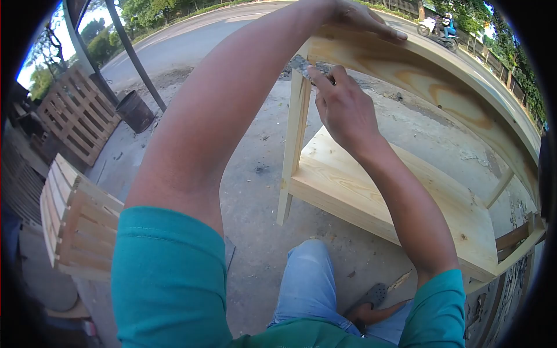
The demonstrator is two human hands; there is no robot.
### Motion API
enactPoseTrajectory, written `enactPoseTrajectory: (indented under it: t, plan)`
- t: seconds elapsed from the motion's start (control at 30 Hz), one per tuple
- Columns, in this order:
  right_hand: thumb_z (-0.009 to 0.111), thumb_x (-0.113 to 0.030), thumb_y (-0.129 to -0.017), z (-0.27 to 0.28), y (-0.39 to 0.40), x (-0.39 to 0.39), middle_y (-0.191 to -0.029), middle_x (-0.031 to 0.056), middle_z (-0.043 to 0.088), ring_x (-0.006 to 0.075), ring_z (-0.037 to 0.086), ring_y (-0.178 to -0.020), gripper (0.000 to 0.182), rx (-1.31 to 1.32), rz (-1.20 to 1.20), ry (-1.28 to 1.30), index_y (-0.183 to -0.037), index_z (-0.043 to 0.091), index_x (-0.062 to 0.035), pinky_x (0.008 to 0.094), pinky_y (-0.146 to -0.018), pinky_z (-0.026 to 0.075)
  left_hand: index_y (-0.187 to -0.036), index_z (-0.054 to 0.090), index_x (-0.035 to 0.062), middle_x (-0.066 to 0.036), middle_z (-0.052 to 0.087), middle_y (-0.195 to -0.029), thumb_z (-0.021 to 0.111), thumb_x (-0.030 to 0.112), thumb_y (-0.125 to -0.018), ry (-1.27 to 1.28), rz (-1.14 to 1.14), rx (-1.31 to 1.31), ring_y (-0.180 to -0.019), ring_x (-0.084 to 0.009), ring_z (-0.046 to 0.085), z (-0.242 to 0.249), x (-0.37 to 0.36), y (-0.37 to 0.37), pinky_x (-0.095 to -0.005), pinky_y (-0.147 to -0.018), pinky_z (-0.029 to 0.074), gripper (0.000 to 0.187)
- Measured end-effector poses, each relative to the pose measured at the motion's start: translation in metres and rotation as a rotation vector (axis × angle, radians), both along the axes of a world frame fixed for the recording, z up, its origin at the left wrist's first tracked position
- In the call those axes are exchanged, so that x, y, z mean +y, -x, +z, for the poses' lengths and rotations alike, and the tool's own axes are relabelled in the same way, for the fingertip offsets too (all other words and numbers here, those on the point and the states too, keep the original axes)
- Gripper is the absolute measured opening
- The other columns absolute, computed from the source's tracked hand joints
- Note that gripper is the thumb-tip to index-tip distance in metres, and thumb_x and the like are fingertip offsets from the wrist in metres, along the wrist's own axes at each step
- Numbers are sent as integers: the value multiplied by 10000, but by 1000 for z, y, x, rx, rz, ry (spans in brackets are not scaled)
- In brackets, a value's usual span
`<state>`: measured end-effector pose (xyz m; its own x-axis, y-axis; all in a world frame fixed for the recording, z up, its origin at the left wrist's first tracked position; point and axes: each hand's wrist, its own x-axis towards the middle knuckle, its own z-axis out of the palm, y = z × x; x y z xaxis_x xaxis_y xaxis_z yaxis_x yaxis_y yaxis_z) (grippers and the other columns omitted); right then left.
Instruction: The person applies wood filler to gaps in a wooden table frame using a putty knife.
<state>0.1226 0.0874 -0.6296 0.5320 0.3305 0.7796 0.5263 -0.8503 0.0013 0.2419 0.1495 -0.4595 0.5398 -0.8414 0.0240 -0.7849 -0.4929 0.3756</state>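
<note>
My left hand [362,22] lies flat across the top edge of a pale wooden frame board [423,72], fingers stretched out, with part of the hand cut off by the picture's upper edge. Below it, my right hand [347,110] is closed on a small metal scraper [300,65]. The scraper's grey, stained blade is against the top of the frame's upright leg [295,119], where leg and board meet. Its handle is mostly hidden in my fingers. Lower on the same frame sits a wide wooden shelf [371,185].
Slatted wooden pieces [87,223] stand at the left, with a pallet [78,113] and a dark metal bucket [135,111] behind. Metal posts rise near the bucket. Beyond the concrete floor [255,174] runs a road with a motorbike [438,29].
</note>
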Motion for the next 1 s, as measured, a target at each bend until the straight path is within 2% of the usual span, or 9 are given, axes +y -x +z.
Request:
enactPoseTrajectory:
  t: [0.2,0.3,0.6,0.7,0.8,0.83,0.9,0.93,1.0]
  plan:
    - [621,-96,-867,9,5,-14,-1041,138,544,289,634,-934,410,-22,-36,-30,-1276,598,-112,403,-729,567,-1372,565,130,-107,528,-1412,530,800,-805,-67,63,-127,-1306,-246,462,7,-1,0,-396,-1097,333,878]
    - [615,-91,-864,15,8,-19,-1021,141,541,290,638,-922,400,-50,-41,-25,-1263,602,-108,403,-722,568,-1383,552,124,-117,504,-1435,493,804,-821,-38,41,-30,-1327,-256,440,1,-2,-3,-409,-1116,314,884]
    - [608,-69,-833,7,-8,-1,-1049,152,540,294,649,-919,376,-43,14,-38,-1208,602,-82,392,-706,573,-1401,522,103,-123,476,-1461,446,772,-873,-69,31,-64,-1368,-252,400,1,2,2,-397,-1150,268,856]
    - [633,-74,-832,11,2,-11,-994,131,551,279,646,-868,347,-94,72,-36,-1178,624,-97,390,-678,553,-1393,530,97,-137,475,-1460,408,797,-867,-72,13,-71,-1371,-280,399,-1,2,0,-399,-1152,269,884]
    - [673,-67,-818,25,29,-47,-938,102,561,255,631,-788,344,-138,154,0,-1157,653,-124,390,-640,514,-1355,588,152,-187,497,-1429,555,890,-663,77,142,-55,-1356,-366,432,-18,1,-3,-534,-1129,330,1013]
    - [700,-60,-807,26,35,-67,-915,73,568,240,598,-716,392,-241,192,-15,-1184,670,-163,380,-605,474,-1296,624,142,-164,561,-1329,548,854,-715,107,134,-111,-1292,-323,484,-21,3,0,-493,-1077,372,923]
    - [683,-11,-833,26,51,-109,-984,92,564,229,582,-743,461,-305,200,-143,-1279,627,-115,360,-698,504,-1177,696,121,-119,687,-1130,534,782,-820,175,127,-231,-1164,-237,589,-22,8,13,-410,-974,457,769]
    - [653,1,-877,26,54,-131,-1030,114,560,221,587,-838,435,-435,149,-156,-1303,593,-63,352,-771,505,-1189,683,103,-120,673,-1177,446,737,-900,163,188,-273,-1215,-249,558,-21,10,24,-425,-1031,414,736]
    - [576,-67,-969,32,50,-165,-1066,113,564,206,545,-945,366,-585,37,-215,-1333,544,-31,326,-824,475,-1250,654,116,-157,586,-1315,448,767,-869,356,139,-170,-1265,-295,518,-24,9,-3,-468,-1083,374,782]
